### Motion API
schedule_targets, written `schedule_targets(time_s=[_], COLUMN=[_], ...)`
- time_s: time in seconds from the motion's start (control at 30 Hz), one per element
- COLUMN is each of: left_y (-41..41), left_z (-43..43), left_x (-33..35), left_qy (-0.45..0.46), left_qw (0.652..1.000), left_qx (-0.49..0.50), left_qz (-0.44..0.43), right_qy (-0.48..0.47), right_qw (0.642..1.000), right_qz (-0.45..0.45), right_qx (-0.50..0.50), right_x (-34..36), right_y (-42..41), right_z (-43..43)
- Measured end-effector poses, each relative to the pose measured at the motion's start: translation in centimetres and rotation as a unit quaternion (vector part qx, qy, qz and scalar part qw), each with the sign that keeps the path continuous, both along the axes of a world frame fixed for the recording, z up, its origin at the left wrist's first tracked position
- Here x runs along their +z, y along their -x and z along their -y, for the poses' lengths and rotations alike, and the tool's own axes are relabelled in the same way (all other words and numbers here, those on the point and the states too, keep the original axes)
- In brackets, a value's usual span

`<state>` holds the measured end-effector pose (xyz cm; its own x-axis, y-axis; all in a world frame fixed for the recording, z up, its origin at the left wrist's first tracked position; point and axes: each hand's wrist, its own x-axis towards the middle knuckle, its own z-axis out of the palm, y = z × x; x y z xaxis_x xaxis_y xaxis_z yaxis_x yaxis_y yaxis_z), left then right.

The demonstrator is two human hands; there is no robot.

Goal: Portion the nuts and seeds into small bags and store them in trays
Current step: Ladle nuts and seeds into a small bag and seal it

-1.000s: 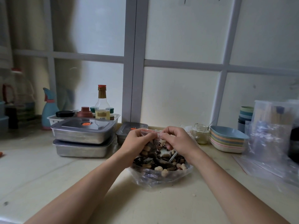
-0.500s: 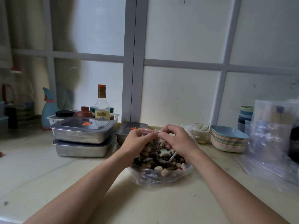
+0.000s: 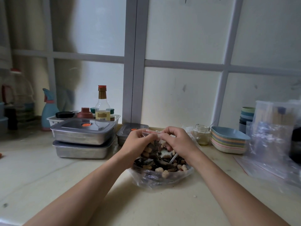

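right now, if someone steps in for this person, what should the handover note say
Left hand and right hand: fingers pinch the zip top of a filled small bag, held above the big open bag of nuts and seeds.
Sealed or not: cannot tell.
Two lidded metal trays stand stacked at left, a smaller tray behind the hands; their contents are hidden.
To do: finish the seal, put this bag in a tray, portion the rest using the empty bags at right.

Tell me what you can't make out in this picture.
Head view:
Seal of small bag: covered by fingers of left hand and right hand.
Contents of stacked trays: hidden by lids.
White utensil among nuts: mostly under right hand.
Dark object, right edge: cut off, behind clear bags.
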<state>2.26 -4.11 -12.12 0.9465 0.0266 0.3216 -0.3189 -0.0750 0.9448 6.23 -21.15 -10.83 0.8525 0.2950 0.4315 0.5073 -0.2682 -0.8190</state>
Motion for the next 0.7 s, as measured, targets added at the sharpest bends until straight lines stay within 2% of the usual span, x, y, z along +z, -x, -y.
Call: schedule_targets(time_s=[0.7], left_y=[-0.20], left_z=[0.11], left_x=[-0.24], left_qy=[-0.021], left_qw=[0.999], left_qx=[0.025], left_qz=[0.018], right_qy=[0.011], right_qw=[1.000], right_qz=[-0.001], right_qx=[0.000], right_x=[-0.11], right_y=[-0.13], right_z=[0.03])
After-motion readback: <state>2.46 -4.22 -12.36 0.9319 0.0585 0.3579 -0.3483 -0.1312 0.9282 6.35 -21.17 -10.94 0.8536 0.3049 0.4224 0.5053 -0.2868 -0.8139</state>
